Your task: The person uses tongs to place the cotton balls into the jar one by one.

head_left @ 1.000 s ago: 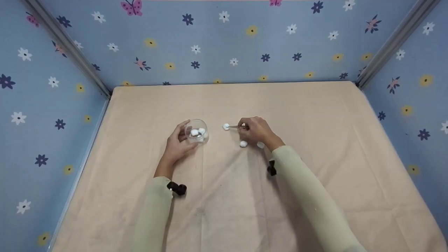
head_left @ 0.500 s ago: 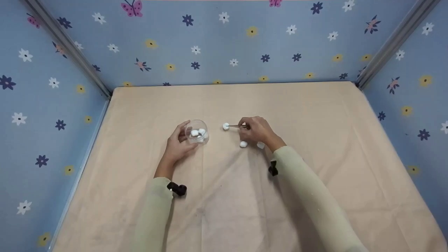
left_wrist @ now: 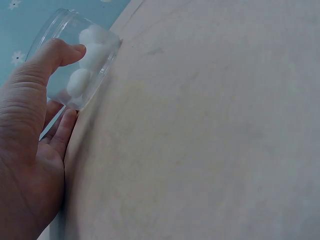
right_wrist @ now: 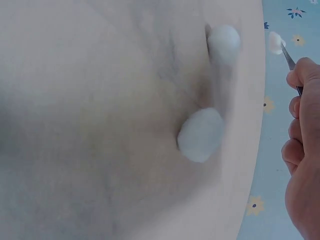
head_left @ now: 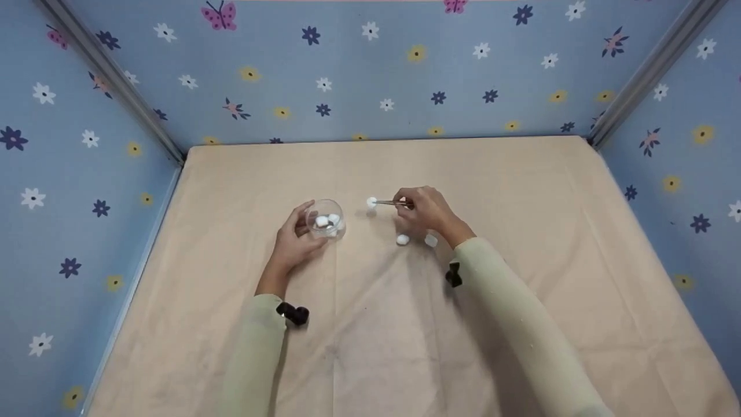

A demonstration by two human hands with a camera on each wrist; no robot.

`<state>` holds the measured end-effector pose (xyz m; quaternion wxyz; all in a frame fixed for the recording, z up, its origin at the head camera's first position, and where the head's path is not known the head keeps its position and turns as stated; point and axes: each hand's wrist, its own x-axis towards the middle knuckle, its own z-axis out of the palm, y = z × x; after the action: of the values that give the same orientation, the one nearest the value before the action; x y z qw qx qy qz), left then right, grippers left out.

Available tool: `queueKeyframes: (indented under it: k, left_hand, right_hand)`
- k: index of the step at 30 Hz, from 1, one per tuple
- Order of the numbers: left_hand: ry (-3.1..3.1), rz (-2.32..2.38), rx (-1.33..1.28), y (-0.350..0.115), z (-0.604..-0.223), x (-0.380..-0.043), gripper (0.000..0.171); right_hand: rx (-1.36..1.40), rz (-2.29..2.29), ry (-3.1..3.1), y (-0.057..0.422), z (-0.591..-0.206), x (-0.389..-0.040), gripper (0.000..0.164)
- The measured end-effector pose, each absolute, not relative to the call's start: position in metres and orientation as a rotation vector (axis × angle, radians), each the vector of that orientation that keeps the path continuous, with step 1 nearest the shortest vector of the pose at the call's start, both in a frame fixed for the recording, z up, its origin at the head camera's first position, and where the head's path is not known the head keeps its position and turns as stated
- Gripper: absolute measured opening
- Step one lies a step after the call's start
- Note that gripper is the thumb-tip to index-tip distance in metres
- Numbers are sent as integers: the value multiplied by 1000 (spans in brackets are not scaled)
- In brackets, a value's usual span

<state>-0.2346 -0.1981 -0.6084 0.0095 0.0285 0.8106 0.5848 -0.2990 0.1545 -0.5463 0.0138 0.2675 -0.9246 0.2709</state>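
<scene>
My left hand [head_left: 295,240] grips a clear plastic jar [head_left: 325,204] by its side, fingers and thumb curled round it. Several white cotton balls [left_wrist: 92,55] lie at the bottom of the jar, seen through its wall in the left wrist view. In my right hand [head_left: 428,208] is a pair of metal tweezers [head_left: 389,202], pinched between thumb and fingers. Their tips hold one cotton ball [head_left: 371,202], raised over the cloth to the right of the jar. Two more cotton balls rest on the cloth below my right hand, a nearer one [right_wrist: 201,135] and another [right_wrist: 224,44].
A beige cloth [head_left: 521,191] with creases covers the table. Blue flowered panels [head_left: 382,69] stand along its back and both sides, with grey metal posts [head_left: 648,75] at the corners. Small black cameras [head_left: 293,313] sit on both wrists.
My right hand has risen slightly away from me, lifting the cotton ball in the tweezers off the cloth. The left hand and jar hold still.
</scene>
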Motion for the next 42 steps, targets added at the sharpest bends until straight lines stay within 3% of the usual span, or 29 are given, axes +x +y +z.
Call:
queueKeyframes:
  k: [24,42]
  left_hand:
    - [2514,1836,95,-197,-611,-234,93]
    - [2528,1798,86,-199,-613,-237,94]
  right_hand:
    - [891,878,-2797,149,-534,-302,21]
    - [979,816,-2761,116,-524,-298,19]
